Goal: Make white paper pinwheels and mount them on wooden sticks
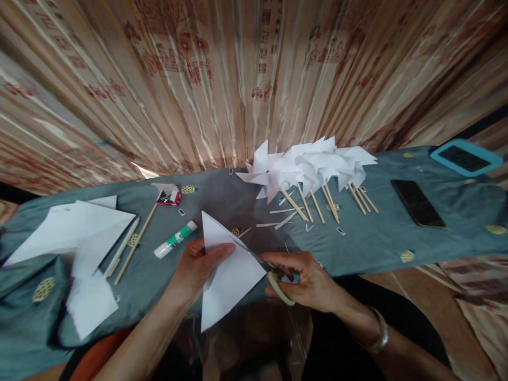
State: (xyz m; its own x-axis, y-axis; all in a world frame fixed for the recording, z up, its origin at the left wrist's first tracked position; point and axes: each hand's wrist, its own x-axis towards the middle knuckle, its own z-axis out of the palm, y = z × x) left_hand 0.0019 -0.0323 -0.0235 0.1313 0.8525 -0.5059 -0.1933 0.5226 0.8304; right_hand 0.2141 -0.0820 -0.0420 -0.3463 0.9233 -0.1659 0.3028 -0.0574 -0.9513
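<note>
White paper triangle (pixel 234 286) at the table's (pixel 373 243) near edge, long side running near to far, tip pointing right, left hand (pixel 200 267) pinching it, right hand (pixel 307 279) gripping scissors (pixel 275 286), blades angled far-left.

The left hand (pixel 196 268) pinches a triangular white paper (pixel 230 288), while the right hand (pixel 305 278) grips green-handled scissors (pixel 282 291) with the blades at the paper's edge. Just beyond the left hand lies a glue stick (pixel 175 239), with a wooden stick (pixel 137 243) and white sheets (pixel 99 222) farther to its left. White pinwheels (pixel 313 166) lie beyond the right hand, and a dark phone (pixel 417 202) well to its right.
</note>
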